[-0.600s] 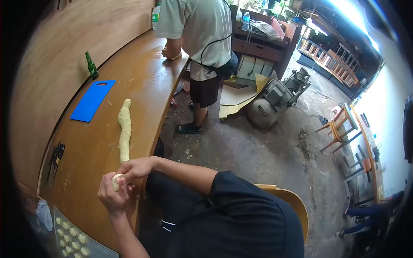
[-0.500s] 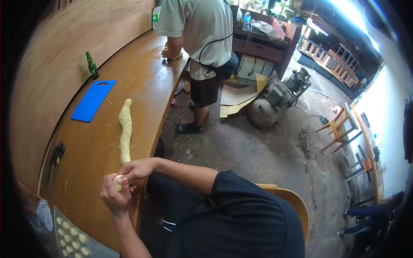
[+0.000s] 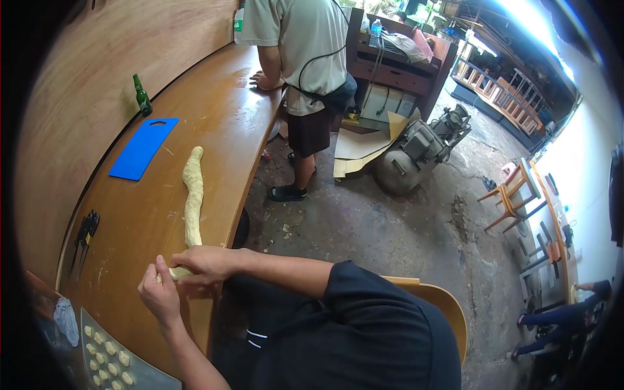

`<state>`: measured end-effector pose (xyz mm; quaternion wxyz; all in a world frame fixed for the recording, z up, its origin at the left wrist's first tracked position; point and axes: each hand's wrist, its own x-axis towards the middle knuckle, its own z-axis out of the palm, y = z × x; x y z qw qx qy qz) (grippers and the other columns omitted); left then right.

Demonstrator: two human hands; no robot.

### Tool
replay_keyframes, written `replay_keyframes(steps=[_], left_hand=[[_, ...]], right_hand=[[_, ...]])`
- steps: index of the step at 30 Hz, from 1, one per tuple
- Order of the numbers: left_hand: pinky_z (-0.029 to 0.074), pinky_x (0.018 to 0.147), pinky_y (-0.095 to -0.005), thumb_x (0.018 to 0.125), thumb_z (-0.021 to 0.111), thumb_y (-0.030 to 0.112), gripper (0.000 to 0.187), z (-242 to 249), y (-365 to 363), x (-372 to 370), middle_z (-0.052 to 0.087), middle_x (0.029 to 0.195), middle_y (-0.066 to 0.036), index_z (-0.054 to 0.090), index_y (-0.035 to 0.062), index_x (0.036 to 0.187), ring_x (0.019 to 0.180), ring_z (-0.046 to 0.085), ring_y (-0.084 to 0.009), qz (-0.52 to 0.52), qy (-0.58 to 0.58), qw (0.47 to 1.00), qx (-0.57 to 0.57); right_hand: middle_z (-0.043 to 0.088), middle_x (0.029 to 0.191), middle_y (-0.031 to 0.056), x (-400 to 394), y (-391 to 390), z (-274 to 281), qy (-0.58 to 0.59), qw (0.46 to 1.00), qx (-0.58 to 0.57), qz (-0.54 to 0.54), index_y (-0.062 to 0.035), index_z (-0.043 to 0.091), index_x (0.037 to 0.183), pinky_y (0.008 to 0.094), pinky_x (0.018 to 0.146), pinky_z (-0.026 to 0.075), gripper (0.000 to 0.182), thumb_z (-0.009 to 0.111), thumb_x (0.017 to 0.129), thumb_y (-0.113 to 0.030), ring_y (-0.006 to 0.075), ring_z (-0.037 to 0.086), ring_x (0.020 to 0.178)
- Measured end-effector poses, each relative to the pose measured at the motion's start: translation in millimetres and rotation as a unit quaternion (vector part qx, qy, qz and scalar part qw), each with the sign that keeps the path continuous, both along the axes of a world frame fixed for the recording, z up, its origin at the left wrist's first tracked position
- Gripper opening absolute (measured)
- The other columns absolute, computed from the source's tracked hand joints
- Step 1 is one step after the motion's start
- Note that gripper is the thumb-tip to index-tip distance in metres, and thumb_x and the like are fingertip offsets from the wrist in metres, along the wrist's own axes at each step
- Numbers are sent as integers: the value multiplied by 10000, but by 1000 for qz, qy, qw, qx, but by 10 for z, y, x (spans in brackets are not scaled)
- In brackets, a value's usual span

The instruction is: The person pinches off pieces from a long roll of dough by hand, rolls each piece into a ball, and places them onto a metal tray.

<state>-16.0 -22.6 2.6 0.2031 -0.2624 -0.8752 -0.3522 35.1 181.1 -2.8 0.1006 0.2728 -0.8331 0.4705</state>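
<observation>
A long rope of pale dough (image 3: 194,201) lies along the brown table, and its near end runs in under my right hand (image 3: 207,263). My right hand is closed around that end, with its fingertips partly hidden. Between both hands a short stub of dough (image 3: 180,273) shows. My left hand (image 3: 160,292) grips this stub, thumb raised and fingers curled. Whether the stub is joined to the rope is hidden by my right hand. On a tray (image 3: 146,372) at the lower left sit several small dough pieces (image 3: 112,348).
A blue cutting board (image 3: 143,149), a green bottle (image 3: 142,97) and black-handled scissors or similar tools (image 3: 86,234) lie or stand along the wall side of the table (image 3: 140,214). Another person (image 3: 305,65) stands at its far end. An air compressor (image 3: 416,153) rests on the floor.
My left hand has shifted slightly left, away from my right hand, and more of the dough stub shows between them. The other person's hand has moved on the table.
</observation>
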Motion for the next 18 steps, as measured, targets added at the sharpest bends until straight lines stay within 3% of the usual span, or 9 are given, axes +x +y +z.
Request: replay_keyframes(steps=[3,6,7,8,9,10,13,14,18], left_hand=[[511,662,-487,1134,625,262,360,-4,38,25,678,826,-216,670,-34,935,740,671,-419,-34,-16,998,49],[564,771,-478,1133,621,303,350,208,270,233,722,932,-204,723,-26,1074,859,717,-412,-83,87,980,160],[564,771,-478,1133,621,303,350,201,260,219,722,932,-204,723,-26,1074,859,717,-412,-82,86,980,160],[575,804,-476,1130,622,314,354,176,253,196,728,967,-203,729,-23,1126,898,725,-417,-103,98,981,135],[586,838,-474,1127,623,324,366,135,242,171,735,1003,-202,734,-20,1177,937,732,-422,-123,110,980,109],[569,733,-477,1133,622,315,353,39,214,122,720,892,-196,723,-12,1046,827,729,-412,-128,96,982,104],[521,614,-480,1139,626,310,387,-82,147,65,681,762,-189,667,4,906,691,697,-412,-57,22,997,57],[467,545,-491,1141,632,303,442,-109,200,51,635,680,-195,596,18,805,600,652,-416,-41,66,994,80],[477,563,-507,1133,642,314,448,-176,144,-9,658,723,-224,618,-1,816,639,664,-445,-5,22,999,40]], right_hand=[[722,907,269,-55,36,80,-74,997,-2,-7,20,679,1138,529,821,547,369,672,1089,-346,499,695,901],[712,825,172,-89,57,86,-109,993,-49,14,26,673,1076,444,745,554,416,630,1131,-385,345,698,770],[700,791,123,-100,54,64,-132,985,-102,41,25,656,1054,403,711,549,430,627,1138,-395,270,678,712],[700,791,123,-113,56,43,-133,985,-102,41,25,656,1054,403,711,549,430,627,1138,-395,270,678,712],[684,783,90,-124,58,14,-148,979,-124,68,25,650,1027,385,705,545,452,613,1148,-409,212,662,716],[669,776,58,-137,56,-23,-164,971,-147,95,24,644,1000,367,699,540,477,600,1158,-423,154,646,720],[644,772,35,-203,41,-171,-194,954,-196,120,17,642,978,351,690,536,497,557,1179,-429,125,628,728],[632,771,32,-221,67,-216,-202,959,-166,112,14,647,974,340,700,533,492,527,1193,-409,106,613,753],[655,761,79,-123,79,-158,-160,980,-104,59,5,649,1038,391,719,550,429,619,1147,-409,206,678,748]])
